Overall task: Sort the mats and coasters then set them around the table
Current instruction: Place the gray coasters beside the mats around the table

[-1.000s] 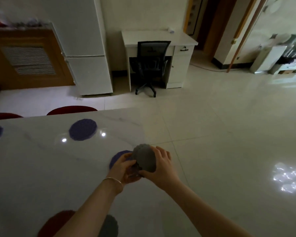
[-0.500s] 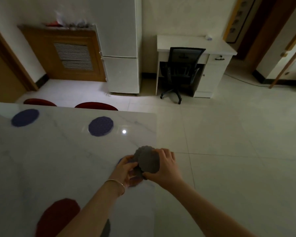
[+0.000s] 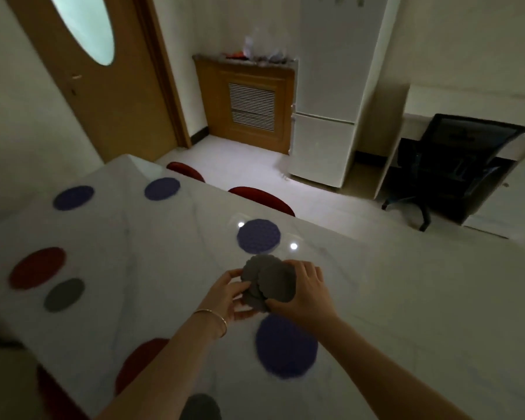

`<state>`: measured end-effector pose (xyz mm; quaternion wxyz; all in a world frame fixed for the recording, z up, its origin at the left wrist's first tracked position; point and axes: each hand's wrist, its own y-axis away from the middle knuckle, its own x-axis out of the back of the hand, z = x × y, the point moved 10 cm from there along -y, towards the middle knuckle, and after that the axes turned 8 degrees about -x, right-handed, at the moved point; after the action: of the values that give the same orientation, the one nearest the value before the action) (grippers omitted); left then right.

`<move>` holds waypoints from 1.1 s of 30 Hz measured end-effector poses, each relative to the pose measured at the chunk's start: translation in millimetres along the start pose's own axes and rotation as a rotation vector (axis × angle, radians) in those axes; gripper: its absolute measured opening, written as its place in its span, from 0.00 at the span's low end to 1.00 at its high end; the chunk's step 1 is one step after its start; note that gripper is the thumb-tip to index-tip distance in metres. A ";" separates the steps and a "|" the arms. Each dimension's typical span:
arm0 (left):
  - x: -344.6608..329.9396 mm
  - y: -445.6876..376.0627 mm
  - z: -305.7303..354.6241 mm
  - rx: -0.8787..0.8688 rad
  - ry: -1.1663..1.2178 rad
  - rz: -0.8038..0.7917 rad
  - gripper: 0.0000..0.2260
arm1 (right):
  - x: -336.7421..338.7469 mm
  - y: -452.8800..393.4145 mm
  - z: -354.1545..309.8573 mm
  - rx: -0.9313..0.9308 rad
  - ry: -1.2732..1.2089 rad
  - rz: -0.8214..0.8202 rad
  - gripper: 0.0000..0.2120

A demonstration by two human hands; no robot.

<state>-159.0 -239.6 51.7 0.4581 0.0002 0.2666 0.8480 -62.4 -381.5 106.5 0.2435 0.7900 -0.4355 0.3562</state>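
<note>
Both hands hold a fanned stack of grey scalloped coasters (image 3: 267,283) above the white marble table (image 3: 164,268). My left hand (image 3: 228,295) grips the stack's lower left side and my right hand (image 3: 303,291) pinches its right side. Several round blue mats lie on the table: one just beyond the stack (image 3: 259,235), one just below my hands (image 3: 286,345), two at the far left (image 3: 162,188) (image 3: 73,197). Two red mats (image 3: 37,267) (image 3: 140,363) lie at the left. A grey coaster (image 3: 63,294) sits beside the upper red mat, another grey coaster (image 3: 199,407) at the bottom edge.
Two red chair backs (image 3: 262,199) (image 3: 185,171) stand along the table's far edge. Beyond are a white fridge (image 3: 331,95), a wooden cabinet (image 3: 249,104), a wooden door (image 3: 103,71) and a black office chair (image 3: 449,168) at a white desk.
The view has swung left, bringing more of the table and its mats into sight. Both hands still hold the grey coasters, which are now fanned apart.
</note>
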 end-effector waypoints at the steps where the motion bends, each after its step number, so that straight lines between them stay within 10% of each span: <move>1: 4.3 -3.4 3.4 -0.015 0.006 0.040 0.10 | -0.4 -9.9 -3.8 0.050 0.000 -0.029 0.41; 19: -20.7 81.0 -55.4 -0.135 0.411 0.660 0.09 | 22.2 -70.0 66.5 0.366 0.209 -0.373 0.43; 33: -8.9 91.6 -148.9 -0.013 0.493 0.821 0.10 | -55.1 -107.6 128.0 0.486 0.474 -0.407 0.46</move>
<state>-261.4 -354.0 -32.5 0.0085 -0.0985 0.3399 0.9353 55.0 -388.1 -24.5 0.2088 0.7906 -0.1047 0.5660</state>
